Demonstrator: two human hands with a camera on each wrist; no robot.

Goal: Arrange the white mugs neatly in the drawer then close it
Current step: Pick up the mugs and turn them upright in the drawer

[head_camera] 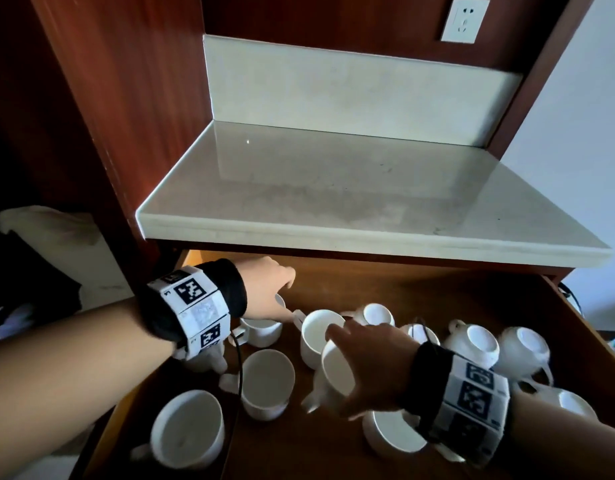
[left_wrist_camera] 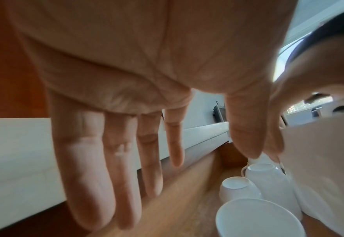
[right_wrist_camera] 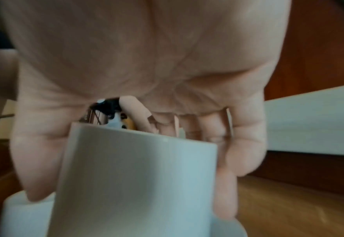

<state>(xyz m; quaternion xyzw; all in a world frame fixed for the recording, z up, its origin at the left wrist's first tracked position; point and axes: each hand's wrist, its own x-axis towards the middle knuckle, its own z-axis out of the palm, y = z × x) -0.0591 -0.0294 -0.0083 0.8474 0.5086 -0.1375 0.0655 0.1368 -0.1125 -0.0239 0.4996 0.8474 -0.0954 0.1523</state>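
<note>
Gripping a white mug (head_camera: 337, 370) round its wall, the right hand (head_camera: 375, 362) holds it tilted above other mugs (head_camera: 268, 379) in the open drawer (head_camera: 437, 289). Beyond it, the left hand (head_camera: 268, 289) hangs spread, fingers (left_wrist_camera: 86, 168) straight, over an upright mug (head_camera: 262, 330).

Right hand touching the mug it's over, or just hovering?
Touching. The right wrist view shows the right hand wrapped round the white mug, thumb and fingers pressed on its wall.

White mugs (head_camera: 268, 382), brown drawer (head_camera: 437, 292)

white mugs (head_camera: 268, 382), scattered in open drawer (head_camera: 385, 289)
</note>
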